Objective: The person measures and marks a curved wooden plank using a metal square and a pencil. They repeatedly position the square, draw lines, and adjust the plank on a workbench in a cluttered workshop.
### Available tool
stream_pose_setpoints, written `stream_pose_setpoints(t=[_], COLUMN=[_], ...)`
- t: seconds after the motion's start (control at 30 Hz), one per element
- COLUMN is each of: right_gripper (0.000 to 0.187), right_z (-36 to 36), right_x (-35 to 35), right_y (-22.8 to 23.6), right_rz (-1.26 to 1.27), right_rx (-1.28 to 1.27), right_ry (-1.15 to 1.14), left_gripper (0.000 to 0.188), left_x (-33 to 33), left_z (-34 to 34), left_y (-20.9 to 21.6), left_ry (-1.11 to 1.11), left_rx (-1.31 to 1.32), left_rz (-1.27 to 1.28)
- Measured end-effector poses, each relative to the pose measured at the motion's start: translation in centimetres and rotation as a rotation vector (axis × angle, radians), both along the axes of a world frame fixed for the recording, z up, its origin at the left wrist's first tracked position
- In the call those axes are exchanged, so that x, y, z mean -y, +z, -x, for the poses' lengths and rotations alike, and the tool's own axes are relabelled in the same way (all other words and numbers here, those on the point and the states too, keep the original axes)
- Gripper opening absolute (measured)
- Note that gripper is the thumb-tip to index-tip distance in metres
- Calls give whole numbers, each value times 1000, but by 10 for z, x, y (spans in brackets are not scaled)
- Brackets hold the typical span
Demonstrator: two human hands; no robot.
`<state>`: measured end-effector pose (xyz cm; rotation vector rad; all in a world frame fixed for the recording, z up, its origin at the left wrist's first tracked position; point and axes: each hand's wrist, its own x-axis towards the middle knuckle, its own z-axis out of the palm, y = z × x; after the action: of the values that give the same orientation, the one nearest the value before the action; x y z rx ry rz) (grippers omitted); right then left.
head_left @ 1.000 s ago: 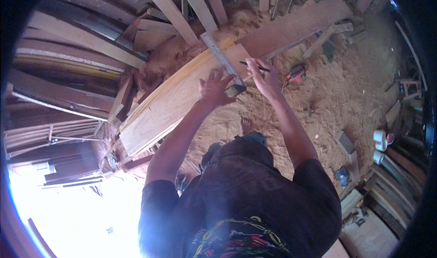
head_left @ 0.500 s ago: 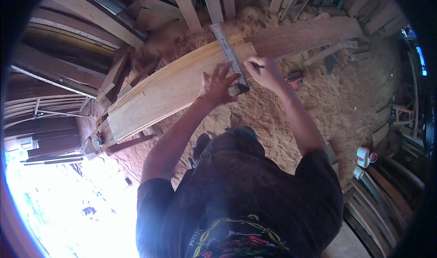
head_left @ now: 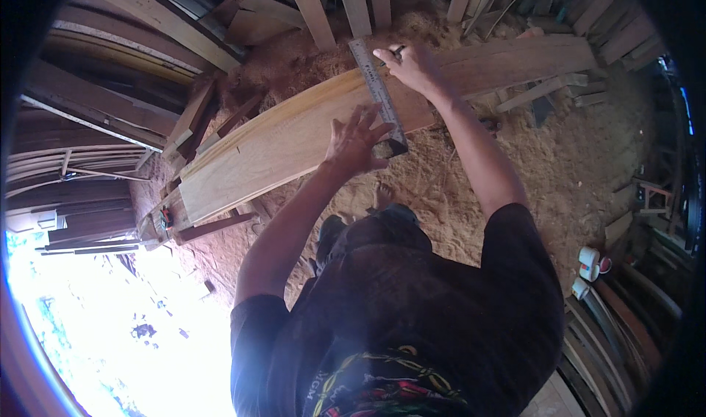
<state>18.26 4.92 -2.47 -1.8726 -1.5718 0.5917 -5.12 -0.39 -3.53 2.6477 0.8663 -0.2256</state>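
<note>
**Square held across the plank, pencil at its far end**

Nearest the camera, a dark shirt fills the lower frame, with both forearms reaching up from it. The left hand is spread flat, fingers apart, pressing on the plank and against the near end of the metal square; nothing is clasped by it. The square is laid crosswise over the pale plank, its dark stock at the near edge.

Beyond, the right hand is closed on a slim dark pencil, placed at the square's far end. Half a second ago this hand was seen lower along the blade, near the stock; it is now found at the far edge, so a line across the board's width is judged to have been drawn or nearly finished. The plank and square are unmoved between the views.

The mark itself cannot be made out. The pencil's tip is hidden by the fingers. The plank's left end is lost among stacked timber, and the sawdust floor is blurred toward the rim.
</note>
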Motion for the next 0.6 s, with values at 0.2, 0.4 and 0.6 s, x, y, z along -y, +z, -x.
stream_pose_setpoints(t=[0.2,0.4,0.6], right_gripper=[33,23,30], right_z=[24,13,25], right_x=[92,205,257], right_y=[-15,7,-12], right_rz=[-302,279,287], right_rx=[-122,-170,-530], right_ry=[-25,64,-395], left_gripper=[81,72,54], left_x=[2,26,78], left_z=[0,5,25], left_y=[-2,-23,-45], left_ry=[22,16,110], left_rx=[10,95,560], left_rz=[-5,-87,-49])
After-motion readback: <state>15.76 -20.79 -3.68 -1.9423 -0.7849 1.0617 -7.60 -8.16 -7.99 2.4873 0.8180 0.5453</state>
